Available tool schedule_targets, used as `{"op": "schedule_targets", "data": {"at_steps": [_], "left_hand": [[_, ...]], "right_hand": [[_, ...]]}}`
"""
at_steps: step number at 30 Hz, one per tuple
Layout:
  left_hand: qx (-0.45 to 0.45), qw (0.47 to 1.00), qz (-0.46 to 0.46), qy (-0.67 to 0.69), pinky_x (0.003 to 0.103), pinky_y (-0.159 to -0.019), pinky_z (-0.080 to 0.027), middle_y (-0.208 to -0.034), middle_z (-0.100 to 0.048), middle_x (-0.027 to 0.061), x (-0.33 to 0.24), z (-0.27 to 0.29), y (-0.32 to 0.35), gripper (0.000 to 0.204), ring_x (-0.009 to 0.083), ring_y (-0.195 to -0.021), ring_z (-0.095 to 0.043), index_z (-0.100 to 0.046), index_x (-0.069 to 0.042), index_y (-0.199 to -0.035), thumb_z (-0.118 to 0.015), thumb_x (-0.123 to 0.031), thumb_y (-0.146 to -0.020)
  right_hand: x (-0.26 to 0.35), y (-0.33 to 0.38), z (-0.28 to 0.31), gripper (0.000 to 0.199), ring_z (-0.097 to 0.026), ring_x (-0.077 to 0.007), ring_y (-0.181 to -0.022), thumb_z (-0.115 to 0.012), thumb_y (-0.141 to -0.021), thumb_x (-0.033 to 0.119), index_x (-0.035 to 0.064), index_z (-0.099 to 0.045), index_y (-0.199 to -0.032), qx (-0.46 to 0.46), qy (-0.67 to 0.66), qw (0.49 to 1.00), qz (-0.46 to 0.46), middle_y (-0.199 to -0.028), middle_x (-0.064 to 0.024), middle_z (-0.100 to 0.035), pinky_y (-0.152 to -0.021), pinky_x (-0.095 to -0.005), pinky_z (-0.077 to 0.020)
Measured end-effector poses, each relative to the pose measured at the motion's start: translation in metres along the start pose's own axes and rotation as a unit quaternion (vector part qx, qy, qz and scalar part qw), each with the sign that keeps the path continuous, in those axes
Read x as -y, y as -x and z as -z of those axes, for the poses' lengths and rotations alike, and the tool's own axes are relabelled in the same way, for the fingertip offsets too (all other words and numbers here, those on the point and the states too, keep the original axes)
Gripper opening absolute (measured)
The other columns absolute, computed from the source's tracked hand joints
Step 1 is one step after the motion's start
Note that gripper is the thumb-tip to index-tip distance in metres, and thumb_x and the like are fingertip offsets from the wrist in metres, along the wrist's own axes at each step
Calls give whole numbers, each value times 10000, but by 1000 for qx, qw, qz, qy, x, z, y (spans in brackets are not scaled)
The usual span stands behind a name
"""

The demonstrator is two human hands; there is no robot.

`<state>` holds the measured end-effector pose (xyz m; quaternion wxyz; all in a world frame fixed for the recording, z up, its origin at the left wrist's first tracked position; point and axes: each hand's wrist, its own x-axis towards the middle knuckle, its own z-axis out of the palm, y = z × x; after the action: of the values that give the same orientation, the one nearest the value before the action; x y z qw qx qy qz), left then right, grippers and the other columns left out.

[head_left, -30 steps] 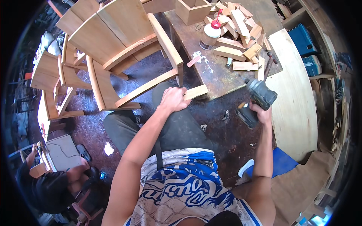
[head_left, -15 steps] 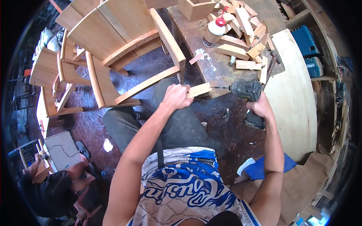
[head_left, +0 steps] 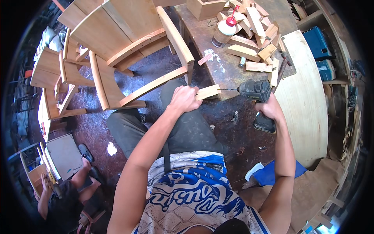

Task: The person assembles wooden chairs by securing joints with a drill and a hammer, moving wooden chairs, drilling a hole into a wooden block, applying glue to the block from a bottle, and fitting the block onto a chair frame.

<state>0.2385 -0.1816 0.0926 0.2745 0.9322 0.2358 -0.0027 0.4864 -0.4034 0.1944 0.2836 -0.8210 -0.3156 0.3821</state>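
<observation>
My left hand (head_left: pixel 186 99) is closed round one end of a small pale wood block (head_left: pixel 208 92), held above my knee by the table corner. A dark cordless drill (head_left: pixel 254 91) is gripped by my right hand (head_left: pixel 269 107), its body level and its battery hanging below. The thin drill bit (head_left: pixel 229 89) points left, at the block's free end. Its tip is at or very close to the wood; I cannot tell whether it has entered. A curved wooden frame (head_left: pixel 136 58) stands just beyond my left hand.
On the worktable (head_left: pixel 230 78) are a pile of wood blocks (head_left: pixel 259 31), a red-capped glue bottle (head_left: pixel 224 33), a hammer (head_left: pixel 282 68) and a wooden box (head_left: pixel 204 8). A pale curved panel (head_left: pixel 307 105) stands at right. Another person (head_left: pixel 64 199) sits at lower left.
My hands, the block and the drill hold nearly the same pose, with the view shifted slightly. The other person at lower left has moved their arms and leaned back from the board.
</observation>
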Motion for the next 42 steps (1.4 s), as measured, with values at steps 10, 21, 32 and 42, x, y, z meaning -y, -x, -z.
{"op": "schedule_targets", "data": {"at_steps": [10,21,32,42], "left_hand": [[-6,1000,-2,13,485,-729,-569,-725,-687,229,3,-2,0,282,403,-714,-696,-714,-16,-839,-697,-260,-701],[-12,1000,-25,10,490,-691,-568,-686,-675,215,6,-6,-3,264,397,-676,-691,-678,-2,-793,-691,-250,-702],[-17,999,-47,3,477,-649,-566,-651,-664,203,9,-8,-4,252,386,-632,-685,-662,-2,-793,-678,-240,-711],[10,1000,-24,6,479,-700,-560,-712,-685,218,9,-7,-6,296,396,-685,-688,-684,-7,-840,-710,-277,-719]], "right_hand": [[3,-2,1,425,-635,-203,-817,-668,-610,15,9,-653,-1035,16,4,1000,-23,-879,-77,-690,-760,-347,-513],[39,-20,9,476,-666,-360,-1003,-680,-665,39,31,-641,-1139,64,189,980,25,-1071,-206,-700,-885,-404,-519],[55,-28,11,338,-635,-429,-1005,-654,-711,67,30,-653,-1047,91,273,956,48,-1034,-229,-690,-866,-449,-530],[48,-36,13,358,-636,-430,-999,-661,-707,82,31,-639,-1061,103,287,949,82,-1033,-232,-686,-874,-449,-533]]}}
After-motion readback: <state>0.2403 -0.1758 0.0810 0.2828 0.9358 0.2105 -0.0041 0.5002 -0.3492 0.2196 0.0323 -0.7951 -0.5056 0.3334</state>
